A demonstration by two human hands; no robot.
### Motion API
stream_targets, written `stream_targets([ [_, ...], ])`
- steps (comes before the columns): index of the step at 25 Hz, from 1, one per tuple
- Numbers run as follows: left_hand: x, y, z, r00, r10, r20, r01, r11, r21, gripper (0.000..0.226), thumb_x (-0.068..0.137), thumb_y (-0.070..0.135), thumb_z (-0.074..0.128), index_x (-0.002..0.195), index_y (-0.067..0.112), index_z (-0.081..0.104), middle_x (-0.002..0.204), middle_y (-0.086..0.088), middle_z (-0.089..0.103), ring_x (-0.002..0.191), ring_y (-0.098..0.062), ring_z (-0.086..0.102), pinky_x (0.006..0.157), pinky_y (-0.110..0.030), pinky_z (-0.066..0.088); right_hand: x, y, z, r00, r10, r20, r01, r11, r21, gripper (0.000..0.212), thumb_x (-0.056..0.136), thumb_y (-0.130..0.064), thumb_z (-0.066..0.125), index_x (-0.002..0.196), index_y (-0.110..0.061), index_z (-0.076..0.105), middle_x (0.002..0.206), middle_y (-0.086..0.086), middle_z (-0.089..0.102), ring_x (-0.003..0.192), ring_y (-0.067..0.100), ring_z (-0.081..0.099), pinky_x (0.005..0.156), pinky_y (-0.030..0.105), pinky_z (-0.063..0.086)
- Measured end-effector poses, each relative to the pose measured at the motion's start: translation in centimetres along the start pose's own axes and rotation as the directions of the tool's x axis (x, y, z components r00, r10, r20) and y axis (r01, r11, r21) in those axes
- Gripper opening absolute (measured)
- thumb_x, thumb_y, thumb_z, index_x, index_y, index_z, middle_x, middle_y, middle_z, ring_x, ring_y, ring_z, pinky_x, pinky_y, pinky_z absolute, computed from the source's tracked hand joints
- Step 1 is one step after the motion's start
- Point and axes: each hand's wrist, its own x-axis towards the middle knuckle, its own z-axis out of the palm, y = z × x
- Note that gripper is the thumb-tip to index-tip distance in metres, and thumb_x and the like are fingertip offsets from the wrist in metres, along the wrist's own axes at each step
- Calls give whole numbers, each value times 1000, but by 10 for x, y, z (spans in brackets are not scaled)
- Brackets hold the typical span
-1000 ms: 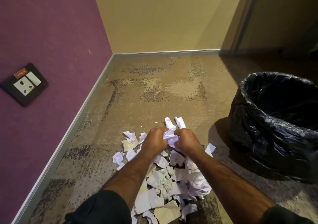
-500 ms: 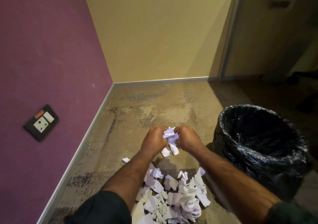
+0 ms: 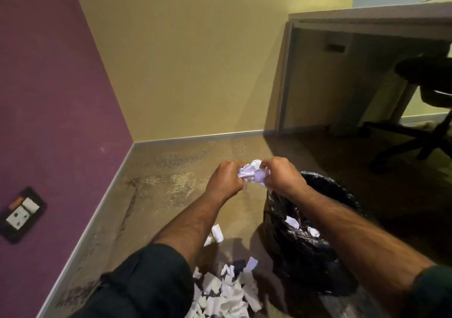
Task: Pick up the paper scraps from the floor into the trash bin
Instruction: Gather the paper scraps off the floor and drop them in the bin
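Now, notes from my remote seat:
Left hand: raised above the floor, fingers curled tight on the left side of a wad of paper scraps.
Right hand: level with the left, fingers clenched on the right side of the same wad; I see it just over the near-left rim of the trash bin.
Wad: white, crumpled, pressed between both hands, showing only in the gap between the knuckles.
Trash bin: round, lined with a black plastic bag, standing on the floor to the right of the arms; two small white scraps lie inside, against the liner.
Scrap pile: white torn pieces heaped on the floor at the bottom of my view, just left of the bin base, partly hidden by the left sleeve.
Stray scrap: one folded piece apart from the pile, beside the left forearm; I cannot tell whether it rests on the floor.
Floor: mottled brown carpet.
Walls: purple wall on the left with a socket plate; yellow wall ahead.
Far right: a desk with an office chair under it, well apart from the bin.
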Motion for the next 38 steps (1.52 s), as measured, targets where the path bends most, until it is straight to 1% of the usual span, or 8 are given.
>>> stream_targets([
  [7,14,57,43,994,84,71,-77,993,-90,15,75,12,66,88,15,73,80,-6,72,75,-26,66,61,-34,49,-30,75,-37,992,112,-51,-116,988,-97,26,78,-8,65,102,-18,70,103,11,69,98,35,65,77,36,53],
  [12,14,79,59,989,90,118,-77,991,-107,21,75,7,66,92,18,73,83,-4,71,78,-24,67,66,-37,57,-41,93,-51,985,167,-40,-171,972,-161,33,85,-8,61,116,-18,66,111,10,64,105,32,61,76,33,46],
  [17,17,92,58,985,111,130,-100,991,-84,32,72,9,73,103,16,69,94,-6,69,86,-26,65,72,-37,56,-47,100,-60,981,184,-59,-192,967,-167,32,85,-15,66,117,-20,65,114,8,62,104,29,61,73,31,45],
  [20,19,94,56,981,108,158,-95,992,-88,52,70,17,85,119,15,67,109,-7,67,98,-25,63,80,-35,53,-47,100,-63,978,198,-69,-208,961,-181,39,82,-14,68,120,-20,64,117,7,61,109,29,61,79,34,49],
  [23,16,96,55,974,103,204,-80,990,-117,72,71,24,90,134,15,58,128,-8,60,111,-23,59,90,-35,50,-49,100,-60,975,202,-88,-214,961,-177,41,83,-15,70,123,-20,62,120,6,60,111,28,59,84,36,51],
  [27,11,94,57,970,93,226,-73,993,-97,79,75,29,87,144,18,50,142,-6,53,129,-21,53,104,-35,47,-48,96,-52,978,197,-71,-207,960,-187,57,84,-18,74,137,-20,51,135,5,51,124,27,51,94,43,52],
  [32,7,85,50,978,92,189,-94,996,2,83,85,42,76,155,21,36,159,-3,37,147,-24,31,117,-44,33,-45,88,-39,985,157,-77,-171,958,-230,87,82,-29,79,153,-17,29,163,9,21,152,29,17,119,45,29],
  [38,1,54,31,993,16,116,-43,972,230,91,88,49,68,160,24,18,170,-7,3,154,-31,10,122,-51,15,-38,60,-14,990,105,-92,-124,966,-226,98,82,-38,78,157,-15,19,166,11,9,153,31,9,123,46,21],
])
